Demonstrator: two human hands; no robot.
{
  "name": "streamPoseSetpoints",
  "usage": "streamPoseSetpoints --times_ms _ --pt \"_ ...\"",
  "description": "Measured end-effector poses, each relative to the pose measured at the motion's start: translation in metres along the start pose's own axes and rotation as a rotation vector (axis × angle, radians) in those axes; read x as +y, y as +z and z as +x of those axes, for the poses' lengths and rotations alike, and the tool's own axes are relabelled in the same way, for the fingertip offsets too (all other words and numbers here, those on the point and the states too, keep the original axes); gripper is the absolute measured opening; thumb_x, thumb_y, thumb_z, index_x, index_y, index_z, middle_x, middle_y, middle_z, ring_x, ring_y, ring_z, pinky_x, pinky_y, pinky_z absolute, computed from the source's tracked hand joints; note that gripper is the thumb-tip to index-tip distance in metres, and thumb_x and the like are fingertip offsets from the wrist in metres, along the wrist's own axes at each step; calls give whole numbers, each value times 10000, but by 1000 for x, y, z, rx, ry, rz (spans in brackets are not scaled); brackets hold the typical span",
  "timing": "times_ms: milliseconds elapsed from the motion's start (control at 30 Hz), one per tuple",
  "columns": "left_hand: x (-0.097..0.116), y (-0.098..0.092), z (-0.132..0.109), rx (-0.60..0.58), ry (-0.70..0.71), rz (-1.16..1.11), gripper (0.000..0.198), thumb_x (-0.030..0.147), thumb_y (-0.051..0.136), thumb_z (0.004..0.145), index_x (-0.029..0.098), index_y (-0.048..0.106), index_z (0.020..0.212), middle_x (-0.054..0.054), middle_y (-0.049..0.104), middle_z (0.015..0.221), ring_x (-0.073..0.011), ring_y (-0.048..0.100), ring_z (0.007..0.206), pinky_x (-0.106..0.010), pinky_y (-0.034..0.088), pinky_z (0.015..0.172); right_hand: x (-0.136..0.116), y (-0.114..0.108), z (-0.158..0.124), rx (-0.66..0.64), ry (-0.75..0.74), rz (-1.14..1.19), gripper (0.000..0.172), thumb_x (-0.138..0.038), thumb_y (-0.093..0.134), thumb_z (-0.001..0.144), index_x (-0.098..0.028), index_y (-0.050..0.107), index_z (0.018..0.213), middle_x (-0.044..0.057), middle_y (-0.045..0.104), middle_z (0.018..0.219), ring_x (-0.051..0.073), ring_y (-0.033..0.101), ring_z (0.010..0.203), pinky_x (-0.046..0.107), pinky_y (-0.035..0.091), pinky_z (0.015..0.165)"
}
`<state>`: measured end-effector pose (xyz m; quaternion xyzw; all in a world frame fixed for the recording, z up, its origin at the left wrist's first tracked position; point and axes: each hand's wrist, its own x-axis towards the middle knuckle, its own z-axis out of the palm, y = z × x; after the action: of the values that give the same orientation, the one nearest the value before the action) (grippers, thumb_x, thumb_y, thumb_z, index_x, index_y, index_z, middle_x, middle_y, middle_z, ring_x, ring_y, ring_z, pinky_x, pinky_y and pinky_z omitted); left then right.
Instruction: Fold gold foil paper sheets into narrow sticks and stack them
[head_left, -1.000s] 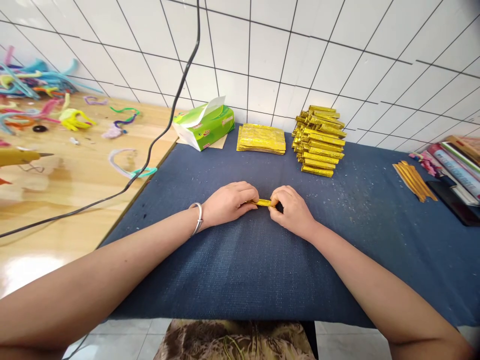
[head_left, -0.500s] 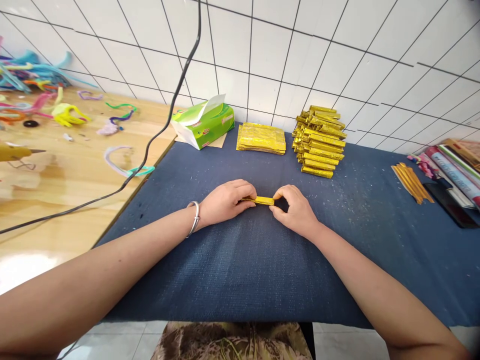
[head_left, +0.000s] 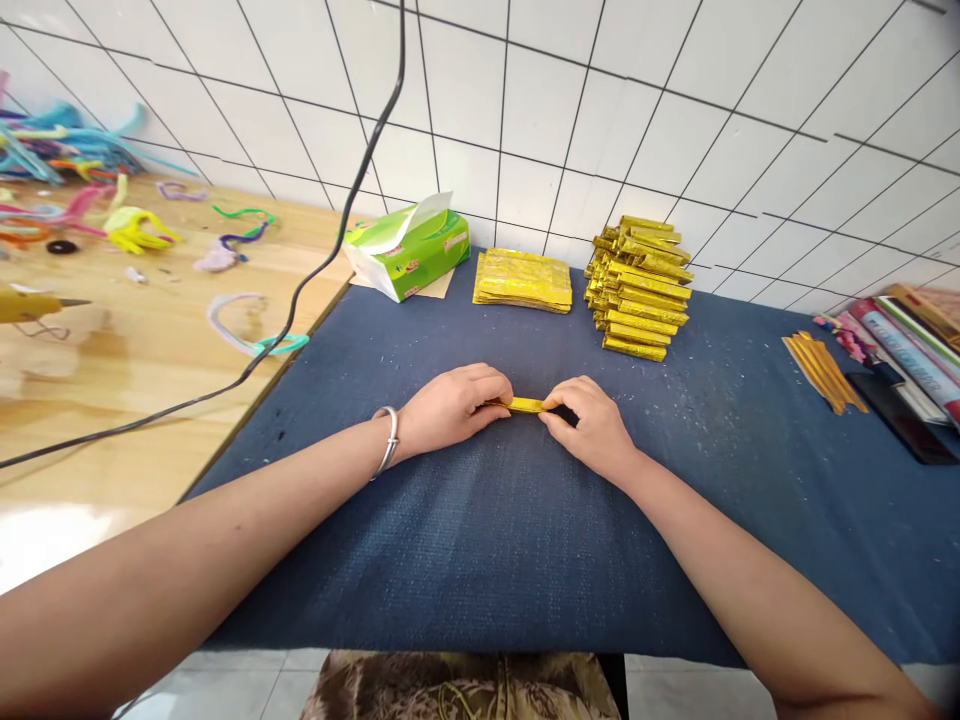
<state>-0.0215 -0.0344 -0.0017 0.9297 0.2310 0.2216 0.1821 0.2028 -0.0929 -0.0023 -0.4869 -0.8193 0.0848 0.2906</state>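
A narrow folded strip of gold foil paper (head_left: 526, 405) lies lengthwise between my two hands, low over the blue cloth (head_left: 465, 530). My left hand (head_left: 459, 405), with a silver bangle at the wrist, pinches its left end between thumb and fingers. The right end is pinched by my right hand (head_left: 590, 425). Both ends are partly hidden by fingertips. Behind the hands sit a flat stack of gold foil sheets (head_left: 523, 279) and, to its right, a tall pile of folded gold strips (head_left: 640, 290).
A green tissue pack (head_left: 412, 248) stands by the tiled wall. At left, a wooden table (head_left: 150, 370) bears colourful pipe cleaners (head_left: 142, 232) and a yellow glue gun (head_left: 34, 305); a black cable (head_left: 300, 290) crosses it. At right lie flat golden strips (head_left: 823, 372), a black phone (head_left: 900, 418) and books (head_left: 904, 345).
My right fingers have shifted slightly left along the gold strip, so less of it shows between my hands. My left hand keeps its pinch. The view has tilted very slightly.
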Motion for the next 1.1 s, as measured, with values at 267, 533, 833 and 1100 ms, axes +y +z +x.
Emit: streamPoseSetpoints --times_ms 267,533,833,1100 --pt "1 -1 1 -12 11 -10 86 230 491 882 172 553 897 -40 610 927 -158 550 898 -285 443 811 0 2 2 3 -19 -21 52 -146 542 791 -196 533 779 43 587 819 184 519 812 344 428 777" --pt "-7 -8 -7 19 -75 -61 119 230 558 830 184 548 940 -37 598 973 -161 553 913 -295 450 830 1 0 1 7 -11 -14 76 -133 534 785 -201 507 765 36 574 797 180 507 783 341 425 751" --pt "-22 -14 -12 30 -139 -137 123 232 598 795 182 550 895 -19 598 950 -144 556 884 -277 445 819 2 0 1 -1 4 -18 80 -130 542 776 -205 514 768 33 563 803 182 507 797 340 427 757" --pt "-21 -15 -12 31 -101 -113 73 232 576 807 177 562 853 -20 602 907 -141 555 865 -273 444 804 -1 0 2 23 -17 5 102 -142 581 745 -210 522 793 42 572 897 194 514 881 359 427 823"
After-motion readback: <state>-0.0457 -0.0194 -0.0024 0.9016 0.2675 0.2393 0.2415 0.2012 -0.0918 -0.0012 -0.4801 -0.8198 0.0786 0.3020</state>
